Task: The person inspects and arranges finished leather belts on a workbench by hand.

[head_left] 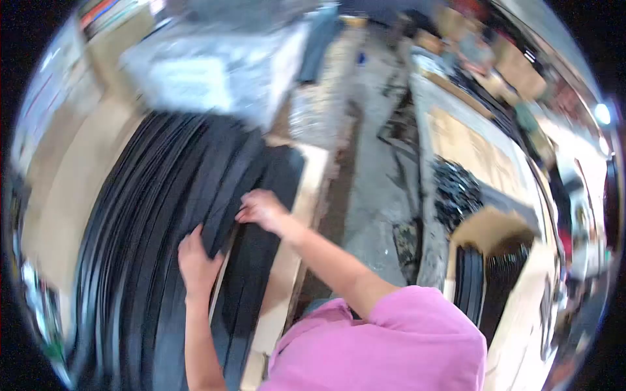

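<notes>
Long flat black strips [153,215] stand packed side by side in a large open cardboard box, their material not clear. My left hand [198,266] rests on the strips, fingers stretched forward and thumb apart. To its right and farther forward, my right hand [262,211] bends its fingers around the edge of one black strip. Between my hands a narrow gap shows a pale divider edge [222,277]. More black strips [251,274] lie to the right of that gap.
A plastic-wrapped bundle [195,75] sits beyond the strips. Right of the concrete aisle [378,189] stands a bench [424,195] with a pile of shiny black pieces [455,192]. An open carton [499,228] holds more dark strips. A person [475,55] is at the far right.
</notes>
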{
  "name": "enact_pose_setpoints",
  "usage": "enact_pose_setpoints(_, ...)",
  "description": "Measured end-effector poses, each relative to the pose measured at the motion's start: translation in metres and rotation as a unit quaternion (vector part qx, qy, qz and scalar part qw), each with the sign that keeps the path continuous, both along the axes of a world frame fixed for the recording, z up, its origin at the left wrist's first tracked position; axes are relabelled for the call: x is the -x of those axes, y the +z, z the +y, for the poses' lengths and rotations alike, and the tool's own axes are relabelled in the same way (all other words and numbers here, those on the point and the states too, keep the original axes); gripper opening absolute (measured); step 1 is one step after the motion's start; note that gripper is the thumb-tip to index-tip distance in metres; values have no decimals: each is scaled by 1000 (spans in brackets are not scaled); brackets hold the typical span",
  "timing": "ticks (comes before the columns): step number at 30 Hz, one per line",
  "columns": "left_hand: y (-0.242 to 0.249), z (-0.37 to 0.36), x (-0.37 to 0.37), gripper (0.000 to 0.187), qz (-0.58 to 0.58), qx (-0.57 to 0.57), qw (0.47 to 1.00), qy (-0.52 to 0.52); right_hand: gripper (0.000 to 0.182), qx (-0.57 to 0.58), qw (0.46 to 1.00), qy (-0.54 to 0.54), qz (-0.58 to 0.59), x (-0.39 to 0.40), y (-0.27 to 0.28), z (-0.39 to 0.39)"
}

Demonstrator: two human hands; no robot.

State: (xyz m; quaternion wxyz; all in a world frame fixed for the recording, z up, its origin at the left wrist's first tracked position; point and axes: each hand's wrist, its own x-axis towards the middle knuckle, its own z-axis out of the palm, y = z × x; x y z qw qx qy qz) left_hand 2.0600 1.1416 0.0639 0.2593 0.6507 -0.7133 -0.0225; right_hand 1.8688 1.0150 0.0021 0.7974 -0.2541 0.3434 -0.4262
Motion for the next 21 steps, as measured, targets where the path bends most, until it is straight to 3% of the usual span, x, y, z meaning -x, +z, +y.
enact_pose_setpoints(3, 12, -4, 13, 64, -29, -50, 998, 36, 20, -49, 998, -40, 20, -7, 4, 2)
enact_pose_setpoints(6, 6, -7, 10, 56, -33, -23, 999, 31, 24, -50, 998, -8, -32, -5, -2, 0)
enact_pose_setpoints(9, 10, -8, 7, 52, 37, -16, 998, 56, 26, -32, 998, 22, -41, -8, -1, 4)
enact_pose_setpoints(14, 19, -2, 6, 55, 78, 32, 996, -14, 42, -34, 998, 24, -43, -20, 6, 8)
enact_pose_setpoints(21, 17, 7, 3, 57, 114, 25, 992, -53, 29, -74, 948, 42, -306, -28, 41, 1)
